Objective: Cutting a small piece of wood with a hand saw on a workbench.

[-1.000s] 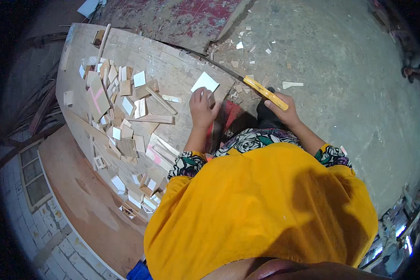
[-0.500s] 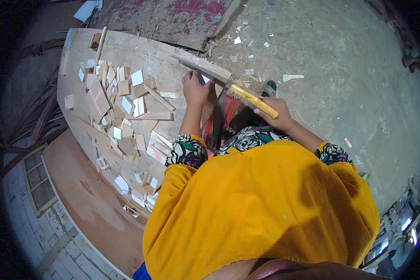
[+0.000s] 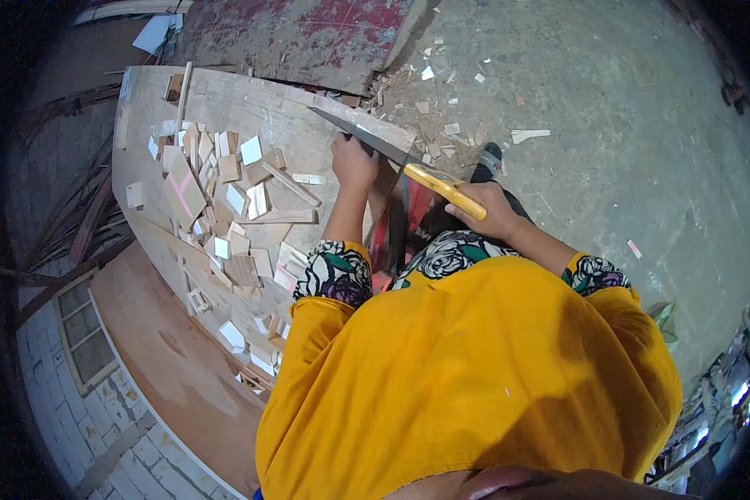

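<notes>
A handsaw (image 3: 367, 137) with a yellow handle lies slantwise across the table's right-hand end, its grey blade pointing to the far left. My right hand (image 3: 481, 210) is wrapped round the handle. Close under the blade, on the near side, my left hand (image 3: 354, 161) has its fingers bent and closed. The blade and the fingers hide whatever it grips. To the left, a heap of small wood offcuts (image 3: 229, 168), some white-faced, covers part of the wooden table (image 3: 283, 108).
Wood scraps (image 3: 452, 129) litter the concrete floor (image 3: 608, 167) beyond the saw. A thin stick (image 3: 184, 92) lies at the table's far left. A brown board (image 3: 154, 333) runs along the lower left, beside a pale block wall (image 3: 133, 442). A dark shoe (image 3: 489, 158) stands near the handle.
The saw and my right hand have shifted slightly left and toward me. A white-faced piece that showed by my left fingers is now hidden. The whole view has tilted a little.
</notes>
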### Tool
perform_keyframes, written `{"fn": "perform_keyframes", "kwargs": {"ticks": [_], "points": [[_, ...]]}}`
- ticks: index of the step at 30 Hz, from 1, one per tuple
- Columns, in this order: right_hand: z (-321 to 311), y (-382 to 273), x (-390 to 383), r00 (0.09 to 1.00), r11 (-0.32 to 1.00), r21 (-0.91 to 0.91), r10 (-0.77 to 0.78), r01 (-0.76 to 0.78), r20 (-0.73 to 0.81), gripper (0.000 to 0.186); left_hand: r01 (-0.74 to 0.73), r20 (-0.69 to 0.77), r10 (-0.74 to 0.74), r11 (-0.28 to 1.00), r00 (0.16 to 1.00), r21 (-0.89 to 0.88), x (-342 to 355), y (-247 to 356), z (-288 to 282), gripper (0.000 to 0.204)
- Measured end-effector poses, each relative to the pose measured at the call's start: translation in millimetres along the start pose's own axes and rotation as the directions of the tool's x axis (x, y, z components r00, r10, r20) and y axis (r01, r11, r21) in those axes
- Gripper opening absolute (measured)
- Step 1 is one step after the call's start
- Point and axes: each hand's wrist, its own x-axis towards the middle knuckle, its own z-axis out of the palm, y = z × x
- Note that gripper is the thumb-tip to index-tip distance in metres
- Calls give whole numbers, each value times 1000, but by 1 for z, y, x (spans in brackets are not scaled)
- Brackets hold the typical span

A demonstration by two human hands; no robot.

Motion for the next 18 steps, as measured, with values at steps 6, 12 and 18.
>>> {"fn": "perform_keyframes", "kwargs": {"ticks": [6, 12, 18], "points": [[17, -5, 18, 1000, 999, 33, 0, 0, -10, 26, 9, -7, -9, 1000, 1000, -18, 8, -10, 11, 44], [12, -2, 27, 997, 998, -20, -66, 65, -28, 26, -9, 87, 3, 998, 996, 65, 4, -1, -2, 47], [14, 7, 20, 995, 991, 127, -26, 37, -94, 23, -72, -48, 71, 997, 996, -17, -6, -10, 6, 57]]}}
